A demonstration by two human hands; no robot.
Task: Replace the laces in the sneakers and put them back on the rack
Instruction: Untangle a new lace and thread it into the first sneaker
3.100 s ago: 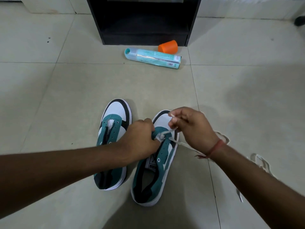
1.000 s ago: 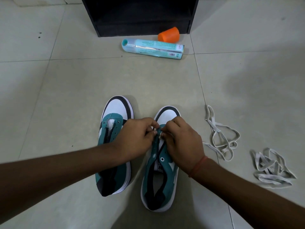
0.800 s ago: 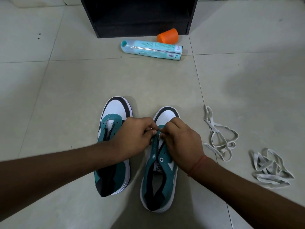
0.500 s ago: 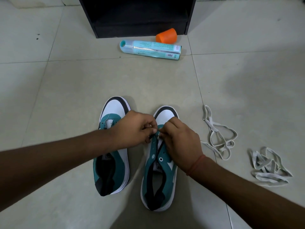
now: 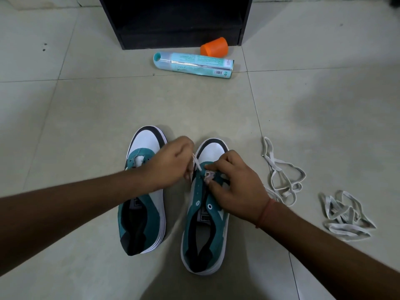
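Observation:
Two teal, white and black sneakers stand side by side on the tiled floor, toes pointing away from me. The left sneaker [image 5: 142, 215] has no lace in its eyelets. Over the front eyelets of the right sneaker [image 5: 205, 226], my left hand [image 5: 171, 165] pinches the end of a white lace [image 5: 196, 164] and holds it up and leftward. My right hand [image 5: 236, 187] grips the right side of that sneaker's eyelet area, thumb pressed by the lowest eyelets. The same lace trails in loops [image 5: 283, 176] on the floor to the right.
A second bundle of white lace [image 5: 344, 215] lies at the far right. A black rack [image 5: 175, 20] stands at the top, its lower shelf open. In front of it lie a teal spray can [image 5: 194, 64] and an orange cap [image 5: 214, 49].
My left hand has drawn the lace end out of the front eyelet and up to the left. My right hand stays on the right sneaker. The loose loops lie about as before.

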